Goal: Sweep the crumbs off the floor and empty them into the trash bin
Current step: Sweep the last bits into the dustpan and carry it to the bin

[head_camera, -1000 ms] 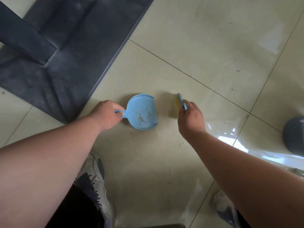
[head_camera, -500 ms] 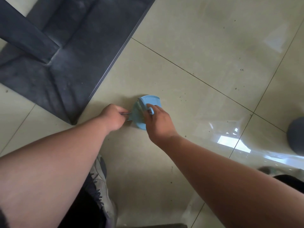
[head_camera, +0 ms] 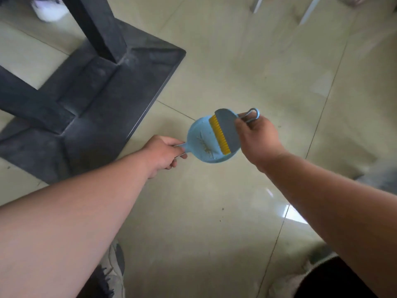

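Note:
My left hand [head_camera: 164,152] grips the short handle of a small light-blue dustpan [head_camera: 200,143], which is held above the floor. Thin crumbs [head_camera: 206,147] lie inside the pan. My right hand [head_camera: 256,136] grips the handle of a small blue brush [head_camera: 226,127] with yellow bristles. The brush lies across the open side of the pan, bristles over the crumbs. No trash bin is in view.
A dark metal table base [head_camera: 90,93] with an upright post stands at the left on the beige tiled floor [head_camera: 214,211]. A few specks [head_camera: 222,209] lie on the tiles below the pan. My shoes [head_camera: 111,272] show at the bottom. Pale furniture legs [head_camera: 307,9] stand at the top right.
The dustpan has risen off the floor with the brush laid across its mouth. The view has lifted and swung, showing more of the table base.

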The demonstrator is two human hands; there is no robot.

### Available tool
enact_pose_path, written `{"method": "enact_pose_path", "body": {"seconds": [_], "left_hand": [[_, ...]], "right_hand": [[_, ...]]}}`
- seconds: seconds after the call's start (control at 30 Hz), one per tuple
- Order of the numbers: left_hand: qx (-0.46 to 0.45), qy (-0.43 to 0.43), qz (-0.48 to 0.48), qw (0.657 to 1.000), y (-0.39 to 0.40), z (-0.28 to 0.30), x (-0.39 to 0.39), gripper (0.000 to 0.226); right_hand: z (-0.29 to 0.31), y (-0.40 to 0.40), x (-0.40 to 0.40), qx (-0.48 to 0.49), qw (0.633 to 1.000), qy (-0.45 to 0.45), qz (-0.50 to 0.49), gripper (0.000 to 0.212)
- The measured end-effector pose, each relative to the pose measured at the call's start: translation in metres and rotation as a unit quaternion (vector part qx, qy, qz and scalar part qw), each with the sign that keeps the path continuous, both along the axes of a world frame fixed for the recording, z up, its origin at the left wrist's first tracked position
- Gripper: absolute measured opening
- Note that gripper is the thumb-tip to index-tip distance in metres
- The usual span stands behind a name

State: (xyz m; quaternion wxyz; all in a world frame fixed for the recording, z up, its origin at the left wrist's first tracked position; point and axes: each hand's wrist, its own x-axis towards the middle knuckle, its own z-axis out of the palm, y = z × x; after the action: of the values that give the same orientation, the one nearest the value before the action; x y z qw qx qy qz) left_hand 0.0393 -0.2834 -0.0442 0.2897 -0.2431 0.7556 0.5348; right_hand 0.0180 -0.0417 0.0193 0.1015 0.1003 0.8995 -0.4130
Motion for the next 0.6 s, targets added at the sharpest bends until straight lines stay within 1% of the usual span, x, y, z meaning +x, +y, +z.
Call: {"method": "enact_pose_path", "body": {"seconds": [0.13, 0.27, 0.43, 0.6], "left_hand": [[0.017, 0.053, -0.024, 0.998, 0.054, 0.042, -0.052, 0.010], [0.038, 0.100, -0.064, 0.992, 0.116, 0.085, -0.093, 0.008], [0.050, 0.122, -0.119, 0.984, 0.192, 0.119, -0.124, 0.013], [0.060, 0.127, -0.165, 0.976, 0.270, 0.140, -0.138, 0.013]], "right_hand": [[0.046, 0.066, -0.040, -0.001, 0.999, -0.006, -0.040, 0.032], [0.079, 0.133, -0.064, -0.039, 0.991, 0.002, -0.127, 0.033], [0.105, 0.216, -0.066, -0.110, 0.969, 0.018, -0.220, 0.046], [0.119, 0.286, -0.044, -0.143, 0.946, 0.049, -0.286, 0.035]]}}
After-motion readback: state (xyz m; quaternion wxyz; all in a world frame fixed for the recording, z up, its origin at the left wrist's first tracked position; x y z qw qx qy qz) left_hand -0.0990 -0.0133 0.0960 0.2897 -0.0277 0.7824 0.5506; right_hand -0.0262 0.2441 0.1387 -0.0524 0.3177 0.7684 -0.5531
